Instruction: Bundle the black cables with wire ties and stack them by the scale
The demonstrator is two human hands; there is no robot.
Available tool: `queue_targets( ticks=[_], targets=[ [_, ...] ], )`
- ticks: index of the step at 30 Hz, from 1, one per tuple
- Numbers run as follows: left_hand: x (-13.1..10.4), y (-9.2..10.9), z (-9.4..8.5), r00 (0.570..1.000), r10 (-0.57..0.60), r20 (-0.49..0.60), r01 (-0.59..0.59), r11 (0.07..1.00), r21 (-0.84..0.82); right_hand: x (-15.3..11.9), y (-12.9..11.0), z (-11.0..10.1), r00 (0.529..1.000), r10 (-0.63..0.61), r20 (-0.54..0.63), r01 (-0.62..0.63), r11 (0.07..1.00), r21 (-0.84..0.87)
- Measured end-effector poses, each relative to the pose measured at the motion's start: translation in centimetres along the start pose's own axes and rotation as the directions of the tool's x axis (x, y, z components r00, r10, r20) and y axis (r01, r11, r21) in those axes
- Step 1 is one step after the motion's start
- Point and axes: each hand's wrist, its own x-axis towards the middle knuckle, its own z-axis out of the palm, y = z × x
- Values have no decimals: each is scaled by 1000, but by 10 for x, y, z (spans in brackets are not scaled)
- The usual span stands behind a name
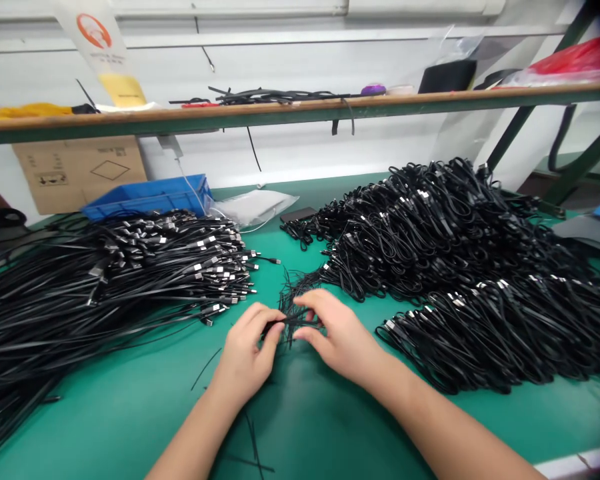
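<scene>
With the left hand [250, 343] pinching the cable [291, 323] and the right hand's [341, 328] fingers parted around it, best hold it clear of the strips [296, 287] toward the surface's [330, 417] far edge.

This looks like a workshop, most likely a cable assembly line — straight black cables [145, 280] with metal plugs heap up by the dozen on the left of a long green worktop [325, 427], and looped black cables [420, 233] mass on the right. A green-framed shelf [280, 117] spans the bench, with a blue plastic bin [155, 201] and a printed cardboard carton [83, 180] beneath — more factory than home.
</scene>
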Motion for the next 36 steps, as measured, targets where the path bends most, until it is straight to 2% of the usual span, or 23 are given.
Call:
queue_targets(
  ticks=[2, 3, 5, 7, 9, 14, 19, 22, 25, 27, 29, 32, 36],
  targets=[
    [1, -3, -3, 992, -59, -111, 59, 998, -3, 2, 5, -5, 995, 83, -46, -83, 996, -9],
    [2, -4, -5, 984, -91, -156, 91, 996, -10, 2, 7, -7, 992, 125, -27, -126, 990, -55],
    [3, -5, -9, 967, -142, -212, 139, 990, -30, 1, 11, -6, 975, 196, 101, -173, 964, -201],
    [3, -5, -11, 958, -169, -231, 163, 986, -45, -3, 14, 0, 937, 254, 240, -164, 926, -339],
    [3, -3, -11, 956, -176, -234, 168, 984, -53, -8, 15, 10, 910, 288, 297, -151, 900, -409],
    [-1, 3, -5, 960, -163, -228, 148, 985, -84, -13, 15, 31, 910, 288, 297, -125, 876, -466],
    [-2, 3, -2, 958, -206, -199, 180, 973, -143, -14, 11, 35, 932, 258, 256, -113, 876, -470],
    [-2, 4, -1, 933, -324, -156, 272, 920, -283, -12, 11, 31, 950, 248, 191, -153, 900, -408],
    [-3, 7, 1, 878, -478, -22, 397, 755, -522, -8, 15, 25, 963, 253, 94, -215, 931, -296],
    [-5, 9, 4, 851, -517, 87, 444, 623, -644, -6, 17, 24, 964, 266, 2, -264, 958, -110],
    [-7, 12, 8, 841, -517, 159, 466, 543, -698, -4, 17, 25, 954, 290, -71, -281, 953, 111],
    [-9, 15, 13, 827, -522, 209, 498, 507, -704, -4, 12, 26, 937, 335, -95, -297, 911, 286],
    [-9, 19, 18, 819, -524, 233, 511, 482, -712, -6, 0, 28, 919, 385, -86, -334, 876, 347]
  ],
)
